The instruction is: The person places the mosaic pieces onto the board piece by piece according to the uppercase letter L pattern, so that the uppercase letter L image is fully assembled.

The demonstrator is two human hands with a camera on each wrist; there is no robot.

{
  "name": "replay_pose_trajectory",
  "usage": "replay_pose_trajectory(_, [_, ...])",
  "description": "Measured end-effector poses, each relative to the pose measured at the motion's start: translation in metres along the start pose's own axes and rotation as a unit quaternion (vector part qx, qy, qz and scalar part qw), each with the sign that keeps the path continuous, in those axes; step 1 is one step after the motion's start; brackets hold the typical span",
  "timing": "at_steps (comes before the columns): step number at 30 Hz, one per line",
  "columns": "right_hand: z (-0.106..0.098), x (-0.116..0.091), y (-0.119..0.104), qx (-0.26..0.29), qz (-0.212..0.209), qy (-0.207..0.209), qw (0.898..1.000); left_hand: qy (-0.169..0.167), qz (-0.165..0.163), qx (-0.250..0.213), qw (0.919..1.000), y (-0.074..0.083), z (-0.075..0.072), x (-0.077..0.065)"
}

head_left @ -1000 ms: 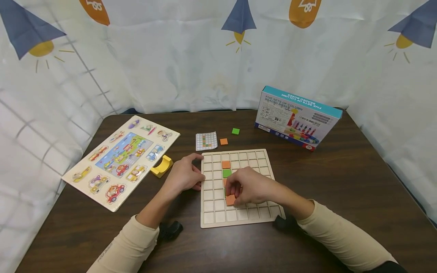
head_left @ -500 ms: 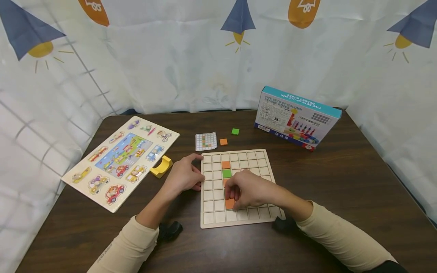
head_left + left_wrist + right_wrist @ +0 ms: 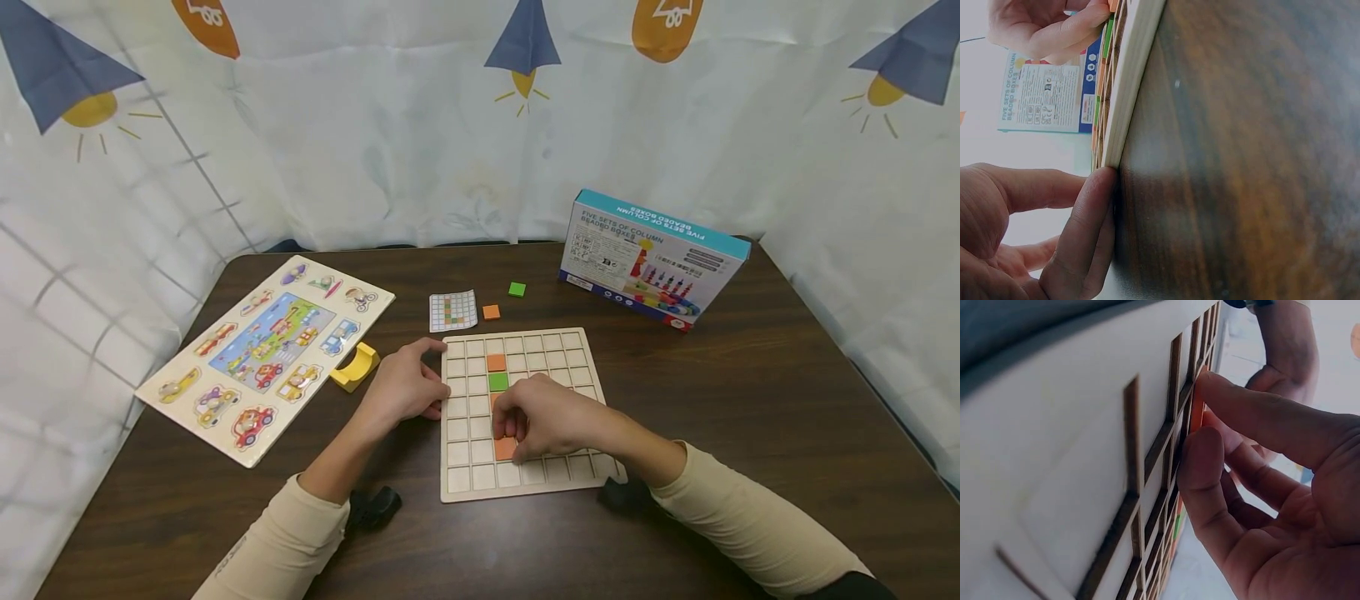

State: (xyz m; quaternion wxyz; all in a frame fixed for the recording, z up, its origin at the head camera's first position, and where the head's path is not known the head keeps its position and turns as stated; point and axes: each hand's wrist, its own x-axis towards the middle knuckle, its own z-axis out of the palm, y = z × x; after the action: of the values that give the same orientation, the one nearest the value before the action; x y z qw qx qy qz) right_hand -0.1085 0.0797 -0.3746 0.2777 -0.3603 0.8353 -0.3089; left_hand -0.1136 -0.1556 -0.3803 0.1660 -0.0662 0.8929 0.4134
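Observation:
A wooden grid board (image 3: 480, 495) lies on the table. My right hand (image 3: 555, 417) is over it, thumb and index finger pinching an orange square tile (image 3: 505, 448) at a cell near the front. In the right wrist view those fingertips meet the orange tile (image 3: 1197, 412) at the grid's surface. Farther up the same column sit a green tile (image 3: 498, 381) and another orange tile (image 3: 497, 362); the tiles between are partly hidden by my hand. My left hand (image 3: 408, 379) touches the board's left edge with its fingertips, seen close in the left wrist view at the board's side (image 3: 1135, 81).
Behind the board lie a pattern card (image 3: 453, 311), a loose orange tile (image 3: 491, 312) and a loose green tile (image 3: 517, 289). A picture puzzle board (image 3: 247, 442) and a yellow curved block (image 3: 356, 367) are at left. A printed box (image 3: 652, 258) stands back right.
My right hand has shifted the orange tile slightly toward me, and it now lines up with its cell. My left hand stays on the board's edge.

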Motion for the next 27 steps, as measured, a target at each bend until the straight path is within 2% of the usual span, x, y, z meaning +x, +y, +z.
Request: replay_pose_trajectory(27, [-0.0036,-0.0002,-0.0028,-0.010,-0.002,0.005,1.000,0.000,0.002,-0.004,1.0000,-0.0003,0.0004,0.0001])
